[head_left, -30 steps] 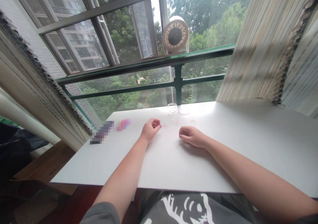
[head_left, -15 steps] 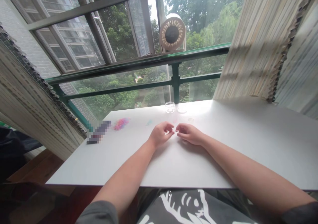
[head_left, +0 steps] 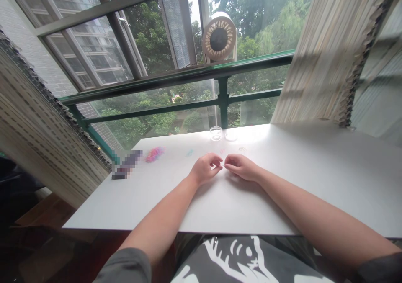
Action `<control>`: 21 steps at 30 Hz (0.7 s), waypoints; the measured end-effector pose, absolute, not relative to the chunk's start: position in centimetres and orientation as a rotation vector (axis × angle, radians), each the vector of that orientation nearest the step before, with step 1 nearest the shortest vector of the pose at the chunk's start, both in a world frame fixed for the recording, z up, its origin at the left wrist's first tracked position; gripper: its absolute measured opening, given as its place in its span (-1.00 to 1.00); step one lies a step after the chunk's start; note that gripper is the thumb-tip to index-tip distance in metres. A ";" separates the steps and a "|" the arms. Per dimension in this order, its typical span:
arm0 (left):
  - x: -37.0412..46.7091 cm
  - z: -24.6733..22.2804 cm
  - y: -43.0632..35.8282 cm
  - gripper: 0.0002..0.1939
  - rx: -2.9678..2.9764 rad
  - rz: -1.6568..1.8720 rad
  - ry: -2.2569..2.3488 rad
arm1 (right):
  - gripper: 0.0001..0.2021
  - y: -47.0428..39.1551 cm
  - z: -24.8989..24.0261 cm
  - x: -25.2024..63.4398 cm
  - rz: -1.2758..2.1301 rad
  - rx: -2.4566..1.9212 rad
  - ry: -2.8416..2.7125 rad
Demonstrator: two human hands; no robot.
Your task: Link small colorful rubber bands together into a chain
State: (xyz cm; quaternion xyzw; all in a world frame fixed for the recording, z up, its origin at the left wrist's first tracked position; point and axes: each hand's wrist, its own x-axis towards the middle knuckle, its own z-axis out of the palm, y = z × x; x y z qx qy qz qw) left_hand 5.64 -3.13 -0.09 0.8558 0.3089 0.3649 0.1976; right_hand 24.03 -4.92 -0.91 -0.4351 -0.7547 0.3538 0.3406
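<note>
Fingertips meet over something tiny

We have our left hand (head_left: pixel 204 168) and right hand (head_left: pixel 244 168) almost touching above the desk (head_left: pixel 163 199), nearer its far edge than its near one. The fingers of both curl inward, thumbs close to forefingers. A thin pale piece (head_left: pixel 223 165) seems to sit between the two sets of fingertips, though it is too small for us to be sure, and we cannot tell which hand grips it.

The step in hand looks like close two-handed fingerwork. From here, we judge that handling so slight a piece calls for steady wrists, a light pinch and little pull.

Just beyond our fingers lie pink bits (head_left: pixel 221 151), with yellowish bits (head_left: pixel 242 149) to their right and teal bits (head_left: pixel 189 153) to their left. A multicoloured pile (head_left: pixel 154 154) lies towards the far left corner. By the far edge, a clear cup (head_left: pixel 215 135) stands beside a clear, shallow round piece (head_left: pixel 231 136).
</note>
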 end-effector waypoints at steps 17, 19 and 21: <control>5.7 -0.1 -3.2 -0.86 2.413 1.036 0.824 | -0.86 -5.0 -0.7 24.0 0.952 -1.186 -1.946; 5.7 0.0 -3.2 -0.86 2.417 1.040 0.829 | -0.86 -5.0 -0.8 24.0 0.951 -1.183 -1.952; 5.7 0.0 -3.2 -0.87 2.417 1.048 0.842 | -0.86 -5.0 -0.8 24.0 0.955 -1.176 -1.953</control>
